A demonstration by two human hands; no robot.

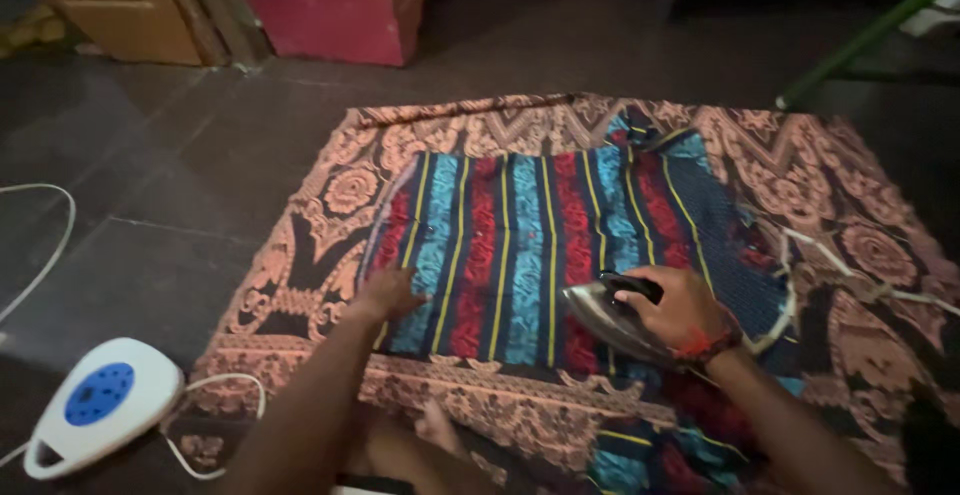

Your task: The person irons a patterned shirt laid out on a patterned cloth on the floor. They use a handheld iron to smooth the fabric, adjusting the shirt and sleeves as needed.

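1. The right hand (680, 307) is wrapped around the dark handle of an iron (610, 317); grip clenched on it. A red band sits at that wrist.
2. The iron rests sole-down on the striped garment (520, 255), at its near right part, nose pointing left. Its metal body catches the light.
3. The left hand (388, 295) lies flat, fingers spread, pressed on the garment's near left edge; grip released, holding nothing.
4. The garment has vertical stripes in blue, red, turquoise and thin yellow. It is spread flat on a brown-and-peach patterned cloth (860, 225).
5. The patterned cloth lies on the dark tiled floor (180, 185) and reaches well beyond the garment on all sides.
6. A white power cord (850, 265) runs across the right part of the cloth, near the iron hand.
7. To the near left, on the floor just off the cloth's corner, sits a white device with a blue round panel (98, 400); a white cable loops beside it.
8. At the far side, a red cabinet (330, 5) and a wooden piece (120, 5) stand on the floor, well apart from the cloth.
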